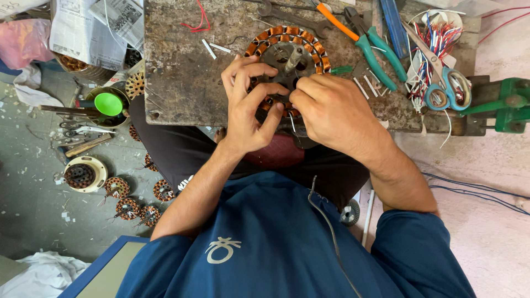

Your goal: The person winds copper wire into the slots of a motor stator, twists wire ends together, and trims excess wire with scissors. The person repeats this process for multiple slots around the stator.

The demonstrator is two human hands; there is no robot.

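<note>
A round motor stator [287, 41] with orange copper coils and a steel shaft in its middle lies on a worn work board [176, 60]. My left hand [248, 105] curls over the stator's near edge, fingers pinching at the coils. My right hand [331, 110] presses in from the right, fingertips meeting the left hand's at the same spot on the near rim. What the fingers pinch is too small to make out.
Green-handled pliers [381, 52], scissors [450, 88], a bundle of coloured wires [433, 47] and a green vise [508, 105] lie right. Several wound stators [130, 207], a green-capped tin [107, 105], tools and newspaper [88, 27] litter the floor left.
</note>
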